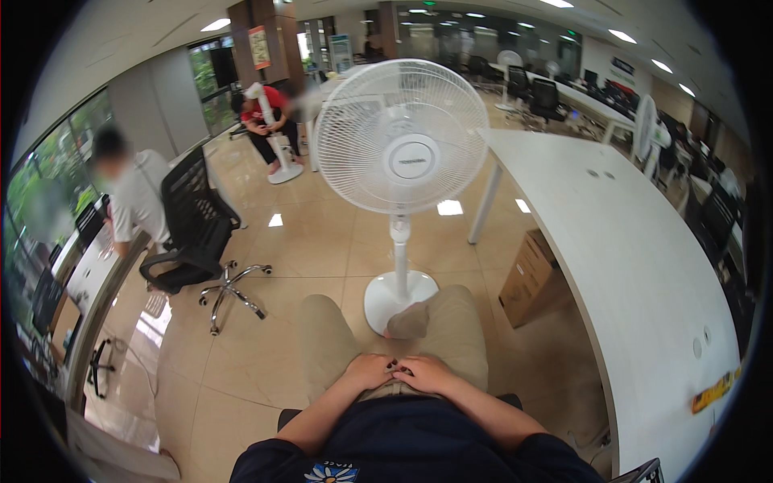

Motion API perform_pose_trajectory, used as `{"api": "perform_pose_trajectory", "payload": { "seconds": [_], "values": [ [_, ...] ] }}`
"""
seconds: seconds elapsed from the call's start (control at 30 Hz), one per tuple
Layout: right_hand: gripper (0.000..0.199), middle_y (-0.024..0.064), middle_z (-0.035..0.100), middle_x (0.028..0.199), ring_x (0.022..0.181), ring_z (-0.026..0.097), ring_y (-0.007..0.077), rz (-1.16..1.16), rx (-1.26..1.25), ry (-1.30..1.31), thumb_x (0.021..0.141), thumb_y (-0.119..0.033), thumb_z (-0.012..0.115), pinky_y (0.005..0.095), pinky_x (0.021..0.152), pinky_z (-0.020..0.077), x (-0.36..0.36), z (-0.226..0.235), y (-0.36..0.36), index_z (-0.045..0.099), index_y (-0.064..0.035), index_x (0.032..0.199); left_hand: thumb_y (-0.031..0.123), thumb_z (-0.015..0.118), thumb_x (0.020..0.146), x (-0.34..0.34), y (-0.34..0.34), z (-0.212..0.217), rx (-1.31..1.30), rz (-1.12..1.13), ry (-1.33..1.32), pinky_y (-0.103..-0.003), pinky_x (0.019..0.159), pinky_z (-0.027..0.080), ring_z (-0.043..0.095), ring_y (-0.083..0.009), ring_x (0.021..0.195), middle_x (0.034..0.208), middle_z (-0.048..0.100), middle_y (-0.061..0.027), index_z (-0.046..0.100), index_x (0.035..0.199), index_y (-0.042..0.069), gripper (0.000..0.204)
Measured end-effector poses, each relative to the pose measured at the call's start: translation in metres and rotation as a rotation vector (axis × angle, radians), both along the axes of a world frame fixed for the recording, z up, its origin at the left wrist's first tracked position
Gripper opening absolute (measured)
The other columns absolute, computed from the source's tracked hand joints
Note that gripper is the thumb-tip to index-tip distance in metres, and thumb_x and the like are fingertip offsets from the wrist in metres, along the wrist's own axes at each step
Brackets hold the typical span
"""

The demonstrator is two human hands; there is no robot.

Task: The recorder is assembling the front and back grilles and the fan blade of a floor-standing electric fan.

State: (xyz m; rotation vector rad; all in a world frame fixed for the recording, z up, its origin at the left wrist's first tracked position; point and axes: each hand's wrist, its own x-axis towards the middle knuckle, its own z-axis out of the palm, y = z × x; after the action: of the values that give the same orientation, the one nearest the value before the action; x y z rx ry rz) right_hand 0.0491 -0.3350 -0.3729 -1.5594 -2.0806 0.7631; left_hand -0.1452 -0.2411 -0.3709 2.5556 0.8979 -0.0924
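Both my hands rest in my lap, on khaki trousers (455, 330). My left hand (370, 370) lies with its fingers stretched toward the middle. From the other side my right hand (427, 373) meets it, and the fingertips touch or overlap. Small dark spots show at the fingertips; I cannot make out what they are. No held object is visible in either hand. In front of my knees stands a white pedestal fan (400, 241) with a round wire guard, upright on its round base (378, 294). One foot in a brown sock (408, 320) is by that base.
A long white table (596, 217) curves along my right, with a yellow tool-like object (713, 393) on it. Under it sits a cardboard box (527, 278). A black office chair (193, 225) and a person in white (145, 193) are at left. Farther back, a person in red (274, 109) handles another fan (282, 169).
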Motion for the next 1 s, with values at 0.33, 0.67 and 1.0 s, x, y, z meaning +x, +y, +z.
{"api": "perform_pose_trajectory", "payload": {
  "seconds": [0.33,0.67,1.0],
  "values": [
    [0.026,0.0158,0.074,0.096,0.088,0.072,0.0315,-0.084,0.063,0.036,0.094,-0.03,0.071,0.0406,0.08,0.0566,0.001,0.002,-0.012,0.075,-0.0067,0.105,0.042,0.066,0.093,0.008,-0.005,-0.014,0.04,-0.03,0.017,-0.05,0.088,0.056,0.071,-0.0377,0.103,0.109,0.074,-0.0184,0.069,0.118,0.011,0.041],
    [0.026,0.0131,0.075,0.105,0.098,0.072,0.0315,-0.074,-0.032,0.067,0.093,-0.031,0.068,0.0453,0.086,0.0553,0.003,-0.006,-0.004,0.075,-0.0083,0.104,0.037,0.069,0.089,0.001,-0.009,-0.016,0.064,0.04,-0.065,-0.05,0.085,0.056,0.072,-0.0372,0.098,0.102,0.074,-0.0179,0.072,0.106,0.008,0.034],
    [0.036,0.0221,0.069,0.115,0.104,0.067,0.0379,0.016,0.0,0.026,0.104,-0.029,0.061,0.0432,0.092,0.053,0.003,0.018,0.004,0.064,0.002,0.122,0.033,0.074,0.081,0.006,-0.01,-0.022,0.064,0.033,-0.161,-0.051,0.083,0.055,0.072,-0.0376,0.095,0.095,0.075,-0.0174,0.074,0.101,0.007,0.032]
  ]
}}
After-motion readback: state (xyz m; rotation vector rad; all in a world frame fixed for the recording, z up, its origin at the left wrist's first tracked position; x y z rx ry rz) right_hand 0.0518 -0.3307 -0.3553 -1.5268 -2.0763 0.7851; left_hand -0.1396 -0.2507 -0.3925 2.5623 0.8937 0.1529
